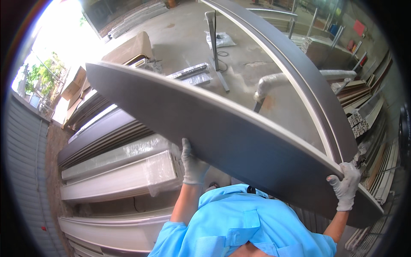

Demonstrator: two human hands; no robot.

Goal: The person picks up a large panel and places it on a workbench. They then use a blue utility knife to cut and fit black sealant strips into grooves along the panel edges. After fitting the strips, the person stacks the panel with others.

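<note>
The left hand (193, 165) and right hand (347, 185), both in pale gloves, are gripping the lower edge of a frame (205, 115), fingers clenched around it. It is a big dark grey-brown metal frame holding a glass pane, lifted and tilting before the person. Wrapped profiles (120, 171) are lying stacked at left. The concrete floor (188, 38) is showing beyond.

head camera, looking steeply down, one view only
lens sits close above the blue shirt (239, 227) at the near edge, facing out across the concrete floor (188, 38) far ahead, edges bending.
</note>
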